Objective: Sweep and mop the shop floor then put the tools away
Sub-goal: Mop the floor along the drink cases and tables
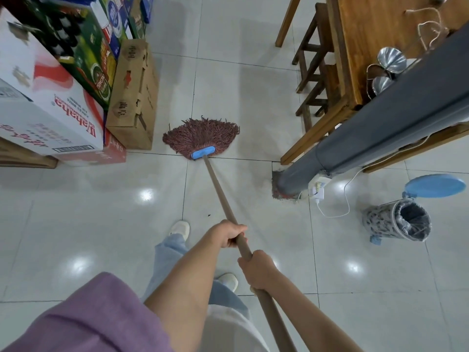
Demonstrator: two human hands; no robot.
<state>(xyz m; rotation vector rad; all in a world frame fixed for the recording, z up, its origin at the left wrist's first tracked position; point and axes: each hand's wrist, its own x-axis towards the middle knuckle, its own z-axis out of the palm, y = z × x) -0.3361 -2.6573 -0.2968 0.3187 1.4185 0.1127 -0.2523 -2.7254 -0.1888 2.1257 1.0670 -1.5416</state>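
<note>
A mop with a reddish-brown string head [203, 135] and a blue clamp lies spread on the pale tiled floor [101, 224], just right of a brown carton. Its long brown handle [219, 191] runs back toward me. My left hand [228, 233] grips the handle higher up the shaft, nearer the head. My right hand [257, 269] grips it just behind, closer to my body. Both sets of fingers are curled round the shaft.
Stacked drink cartons [50, 97] and a brown cardboard box [133, 97] line the left. A grey pillar [380, 128], wooden table [368, 34] and stools [314, 72] stand right. A patterned bin [398, 222] with a raised blue lid and a white charger cable [337, 207] lie right of the mop.
</note>
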